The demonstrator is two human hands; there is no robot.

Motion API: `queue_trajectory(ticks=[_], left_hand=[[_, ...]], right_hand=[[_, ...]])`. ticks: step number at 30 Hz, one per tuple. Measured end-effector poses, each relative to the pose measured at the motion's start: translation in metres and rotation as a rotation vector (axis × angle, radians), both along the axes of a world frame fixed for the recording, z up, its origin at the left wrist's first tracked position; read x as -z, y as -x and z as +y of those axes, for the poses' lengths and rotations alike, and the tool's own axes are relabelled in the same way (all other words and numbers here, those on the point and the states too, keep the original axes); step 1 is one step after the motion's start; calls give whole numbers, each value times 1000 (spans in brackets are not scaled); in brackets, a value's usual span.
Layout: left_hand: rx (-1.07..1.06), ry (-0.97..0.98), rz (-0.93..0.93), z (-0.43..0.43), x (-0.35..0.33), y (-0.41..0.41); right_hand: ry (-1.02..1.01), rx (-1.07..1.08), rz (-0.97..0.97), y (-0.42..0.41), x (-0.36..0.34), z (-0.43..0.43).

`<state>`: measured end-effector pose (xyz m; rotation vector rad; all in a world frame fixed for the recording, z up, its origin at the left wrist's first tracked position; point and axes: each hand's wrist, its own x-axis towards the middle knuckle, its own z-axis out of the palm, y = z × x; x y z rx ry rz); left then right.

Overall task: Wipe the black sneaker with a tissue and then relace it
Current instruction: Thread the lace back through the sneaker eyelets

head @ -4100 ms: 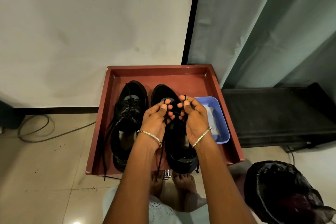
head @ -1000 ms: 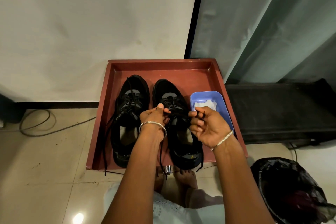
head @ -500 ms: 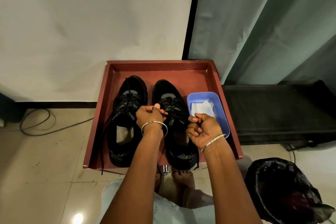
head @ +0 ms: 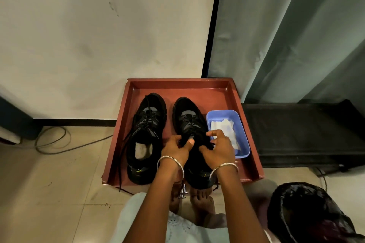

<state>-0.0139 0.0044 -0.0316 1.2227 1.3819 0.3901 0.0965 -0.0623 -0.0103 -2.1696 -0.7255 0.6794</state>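
Observation:
Two black sneakers stand side by side, toes away from me, in a red tray [head: 197, 85]. The left sneaker [head: 146, 124] has loose laces trailing over the tray's near edge. My hands are on the right sneaker [head: 187, 118] at the top of its lacing. My left hand [head: 175, 148] pinches the black lace between thumb and fingers. My right hand [head: 217, 146] curls over the sneaker's tongue area and grips the lace there. Both hands hide the sneaker's opening. White tissue [head: 223, 130] lies in a blue tub [head: 243, 140].
The tray lies on a tiled floor against a white wall, a grey-green curtain [head: 286, 35] behind it. A low black bench [head: 306, 134] stands to the right. A black bag [head: 308, 215] sits at bottom right. A cable [head: 53, 142] loops on the floor left. My bare feet are below the tray.
My hands have come closer together over the right sneaker's upper lacing. The right hand moved left from beside the blue tub onto the sneaker.

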Motion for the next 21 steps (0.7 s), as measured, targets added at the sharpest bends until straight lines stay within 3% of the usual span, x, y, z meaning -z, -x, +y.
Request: queue_trajectory(ticks=[11,16,21], left_hand=[[126,-216,205,15,2,-14],[215,-430,418,7,-19,-1],[-100,-702,364,18,-49,41]], right_hand=[[36,111,-51,-5,1,18],[89,138,-189,8,-17,19],[-313,188,-363,45,-40,34]])
